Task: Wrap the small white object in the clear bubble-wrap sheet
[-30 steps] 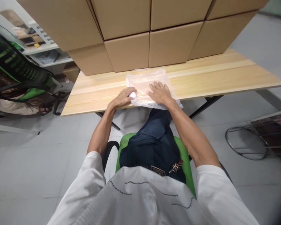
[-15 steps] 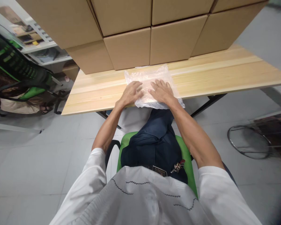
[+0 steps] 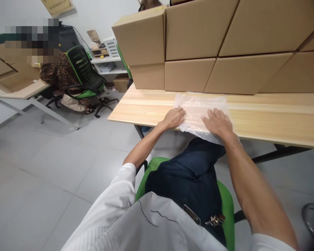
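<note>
A sheet of clear plastic wrap, or a thin plastic bag, lies crinkled on the wooden table, its near edge hanging over the front. My left hand rests on the plastic's left side, fingers stretched out and pointing inward. On the right part of the plastic my right hand lies flat, fingers spread. Neither hand grips anything. Whether something lies inside or under the plastic I cannot tell.
Stacked cardboard boxes form a wall along the table's back. To the left, a person sits in a green and black office chair at another table. A round metal frame stands on the floor at right.
The view has turned to the left, bringing the seated person and second table into sight. Both hands still lie on the plastic, with the left hand now closer to its left edge.
</note>
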`<action>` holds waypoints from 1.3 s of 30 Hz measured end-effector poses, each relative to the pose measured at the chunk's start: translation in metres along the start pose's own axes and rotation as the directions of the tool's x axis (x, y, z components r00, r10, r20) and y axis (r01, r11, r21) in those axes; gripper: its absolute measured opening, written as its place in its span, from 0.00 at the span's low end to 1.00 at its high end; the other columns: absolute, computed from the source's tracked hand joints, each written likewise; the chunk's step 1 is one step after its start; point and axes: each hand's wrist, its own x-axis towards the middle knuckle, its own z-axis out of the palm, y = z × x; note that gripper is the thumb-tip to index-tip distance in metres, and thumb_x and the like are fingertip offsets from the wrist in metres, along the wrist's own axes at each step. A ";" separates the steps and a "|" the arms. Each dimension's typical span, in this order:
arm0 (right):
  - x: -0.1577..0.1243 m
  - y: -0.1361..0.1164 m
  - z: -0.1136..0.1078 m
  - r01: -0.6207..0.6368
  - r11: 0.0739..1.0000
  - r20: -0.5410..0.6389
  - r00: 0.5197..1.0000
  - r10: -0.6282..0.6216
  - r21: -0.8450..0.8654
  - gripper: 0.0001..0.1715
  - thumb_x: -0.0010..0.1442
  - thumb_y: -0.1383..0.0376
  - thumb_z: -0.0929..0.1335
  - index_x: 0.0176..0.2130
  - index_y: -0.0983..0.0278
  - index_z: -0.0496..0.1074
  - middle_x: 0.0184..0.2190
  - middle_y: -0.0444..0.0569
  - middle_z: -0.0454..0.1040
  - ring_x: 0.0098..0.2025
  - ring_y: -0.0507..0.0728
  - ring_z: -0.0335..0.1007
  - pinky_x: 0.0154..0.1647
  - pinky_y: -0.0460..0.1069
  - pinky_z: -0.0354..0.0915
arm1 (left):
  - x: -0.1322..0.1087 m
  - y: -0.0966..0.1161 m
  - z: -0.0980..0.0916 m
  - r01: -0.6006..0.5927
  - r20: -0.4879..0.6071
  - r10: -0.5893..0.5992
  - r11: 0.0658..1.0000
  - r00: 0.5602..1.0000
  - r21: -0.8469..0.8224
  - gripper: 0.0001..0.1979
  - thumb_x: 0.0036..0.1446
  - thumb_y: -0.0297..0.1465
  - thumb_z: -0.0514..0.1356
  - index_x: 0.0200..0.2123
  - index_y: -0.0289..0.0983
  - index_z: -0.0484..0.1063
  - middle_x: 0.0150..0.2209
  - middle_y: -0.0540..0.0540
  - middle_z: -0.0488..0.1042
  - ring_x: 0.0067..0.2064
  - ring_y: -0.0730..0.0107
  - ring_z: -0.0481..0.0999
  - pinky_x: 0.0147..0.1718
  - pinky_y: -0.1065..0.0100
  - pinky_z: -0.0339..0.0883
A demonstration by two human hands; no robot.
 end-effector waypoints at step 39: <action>0.000 0.039 -0.002 -0.053 0.998 -0.023 0.998 0.053 -0.033 0.51 0.87 0.45 0.50 0.90 0.72 0.59 0.92 0.66 0.54 0.93 0.74 0.49 0.93 0.73 0.49 | -0.043 -0.045 -0.017 0.267 -0.058 -0.269 0.963 0.961 -0.033 0.21 0.77 0.25 0.56 0.63 0.38 0.84 0.67 0.33 0.83 0.70 0.46 0.81 0.76 0.49 0.75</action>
